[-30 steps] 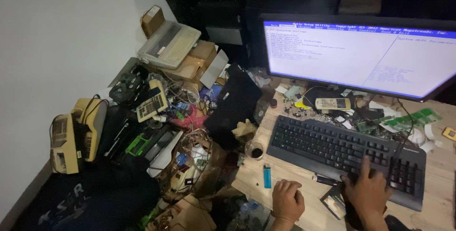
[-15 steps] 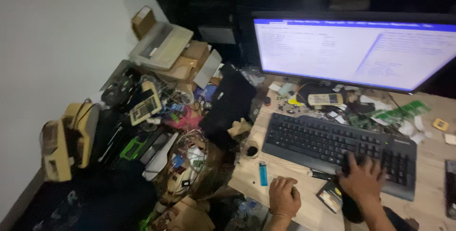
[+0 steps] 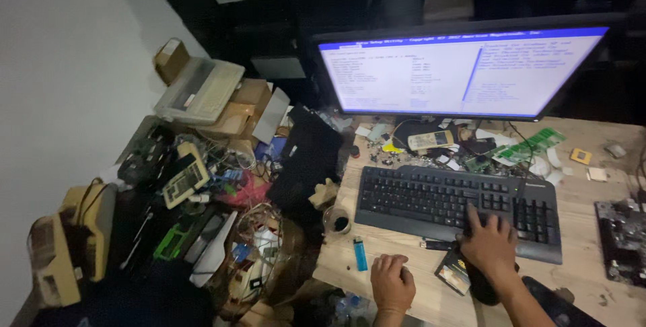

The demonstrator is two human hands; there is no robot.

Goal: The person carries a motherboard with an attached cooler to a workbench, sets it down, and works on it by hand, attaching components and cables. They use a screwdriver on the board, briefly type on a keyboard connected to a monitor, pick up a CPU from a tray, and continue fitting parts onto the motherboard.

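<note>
The right hand is resting on the black keyboard, its fingers spread open and lying across the keys near the keyboard's right end; they are gripping nothing. The keyboard is sitting on the wooden bench, roughly midway between its front and back edges, below the lit monitor that is standing at the back edge. The left hand is lying near the bench's front edge, fingers curled down over something small that is hidden beneath it; what it is cannot be told. A blue lighter is lying just beside that hand, toward the front left corner, and a small dark cup is standing near the left edge. A flat dark card is lying between the two hands. Green circuit boards are lying behind the keyboard. Off the left edge, a heap of old electronics and wires is piling up on the floor.
</note>
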